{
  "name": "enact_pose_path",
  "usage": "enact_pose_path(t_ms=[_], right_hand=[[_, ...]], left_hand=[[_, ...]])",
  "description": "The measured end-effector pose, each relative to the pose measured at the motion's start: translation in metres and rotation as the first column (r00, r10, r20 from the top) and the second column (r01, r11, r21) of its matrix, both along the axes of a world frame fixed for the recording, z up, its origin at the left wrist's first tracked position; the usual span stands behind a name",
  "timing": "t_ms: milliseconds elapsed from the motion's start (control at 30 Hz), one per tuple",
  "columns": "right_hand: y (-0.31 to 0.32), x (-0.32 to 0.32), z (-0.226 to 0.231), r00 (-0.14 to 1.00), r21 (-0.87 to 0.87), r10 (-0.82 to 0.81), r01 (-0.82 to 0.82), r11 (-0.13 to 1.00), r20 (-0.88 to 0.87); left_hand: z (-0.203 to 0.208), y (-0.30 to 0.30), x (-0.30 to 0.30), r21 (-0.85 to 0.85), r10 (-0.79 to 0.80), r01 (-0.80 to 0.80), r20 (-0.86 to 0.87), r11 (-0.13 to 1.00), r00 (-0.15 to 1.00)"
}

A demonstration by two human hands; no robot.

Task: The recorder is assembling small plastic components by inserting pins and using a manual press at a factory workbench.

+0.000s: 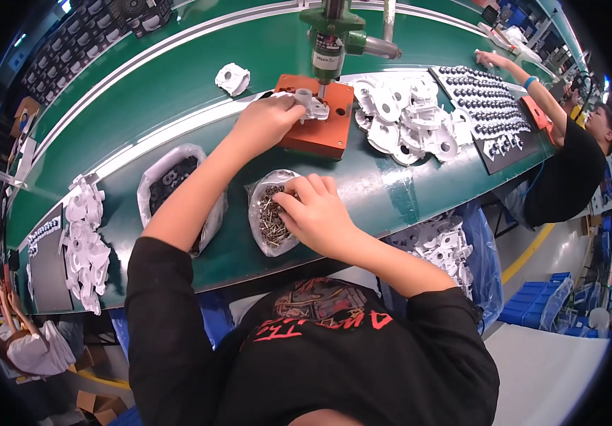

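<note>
My left hand (267,124) grips a white plastic part (314,108) that sits on an orange fixture block (331,135). Directly over that part comes down the spindle of a green press (329,53); I cannot tell whether its tip touches. At the mouth of a clear plastic bag (275,250), my right hand (317,216) has its fingers pinched among small metal screws or pins (270,220). Whatever lies between those fingertips is hidden. Left of this bag stands another clear bag (214,213) with dark small parts inside, partly covered by my left forearm.
White plastic parts (409,121) are heaped right of the block, and one part (233,79) lies beyond it. More parts (86,241) pile up at the left. A dark board (487,106) carries rows of black-and-white pieces near a co-worker (569,170) on the right.
</note>
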State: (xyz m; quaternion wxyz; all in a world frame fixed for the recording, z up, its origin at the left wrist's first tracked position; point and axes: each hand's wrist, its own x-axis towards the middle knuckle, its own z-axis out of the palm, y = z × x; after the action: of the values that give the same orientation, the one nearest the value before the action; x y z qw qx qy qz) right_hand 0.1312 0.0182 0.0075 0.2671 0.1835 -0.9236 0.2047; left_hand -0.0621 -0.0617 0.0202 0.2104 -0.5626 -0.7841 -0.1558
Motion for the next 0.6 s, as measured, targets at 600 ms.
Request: enact_pose_path(t_ms=[600], right_hand=[[-0.002, 0.0, 0.002, 0.997, 0.129, -0.06, 0.065, 0.989, -0.04]], left_hand=[[-0.02, 0.01, -0.036, 0.007, -0.207, 0.208, 0.151, 0.978, 0.967]])
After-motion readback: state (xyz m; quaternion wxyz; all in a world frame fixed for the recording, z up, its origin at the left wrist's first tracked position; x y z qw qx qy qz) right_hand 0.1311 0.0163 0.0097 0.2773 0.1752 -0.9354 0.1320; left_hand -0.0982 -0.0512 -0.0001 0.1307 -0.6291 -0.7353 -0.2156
